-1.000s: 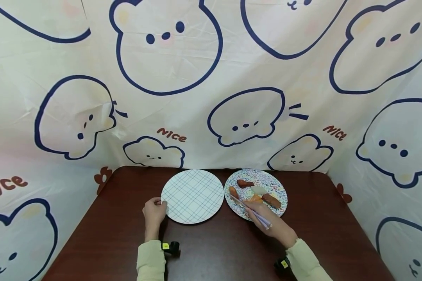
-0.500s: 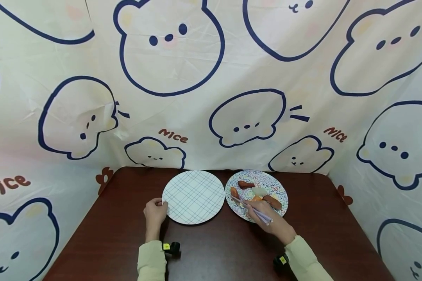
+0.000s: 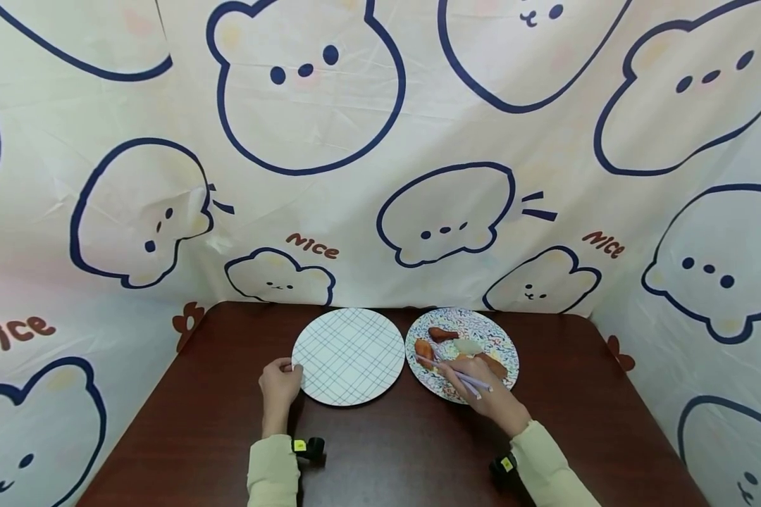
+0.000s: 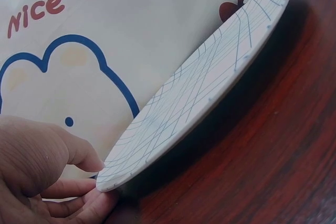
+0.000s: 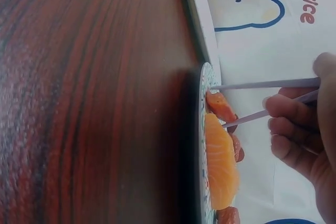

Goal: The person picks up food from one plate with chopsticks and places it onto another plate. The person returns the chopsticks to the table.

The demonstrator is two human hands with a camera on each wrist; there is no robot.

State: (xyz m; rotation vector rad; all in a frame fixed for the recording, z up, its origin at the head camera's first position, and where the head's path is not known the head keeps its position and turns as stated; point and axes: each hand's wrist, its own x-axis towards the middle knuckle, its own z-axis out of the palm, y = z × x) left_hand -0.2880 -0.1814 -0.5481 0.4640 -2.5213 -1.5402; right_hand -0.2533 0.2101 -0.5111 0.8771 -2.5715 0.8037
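Note:
My left hand (image 3: 280,386) pinches the left rim of a white plate with blue crossed lines (image 3: 349,355); thumb on top, fingers beneath, as the left wrist view shows. In my right hand (image 3: 482,391) is a pair of pale purple chopsticks (image 5: 268,84), reaching over a speckled, colourful plate (image 3: 504,334). Their tips stand on either side of an orange-brown food piece (image 5: 220,107) at that plate's left. Whether they grip it I cannot tell. An orange segment (image 5: 220,161) lies beside it. A dark drumstick-shaped piece (image 3: 442,334), a pale piece (image 3: 467,346) and a brown chunk (image 3: 495,365), partly covered by my hand, share the plate.
The two plates sit side by side near the back edge of a dark brown wooden table (image 3: 380,458). A pale cloth with cartoon bears (image 3: 330,211) hangs behind and along both sides. Each wrist wears a small black camera (image 3: 311,448).
My right hand has turned and shifted slightly up and left, and the chopsticks' rear ends have spread apart. The left hand keeps its hold on the lined plate.

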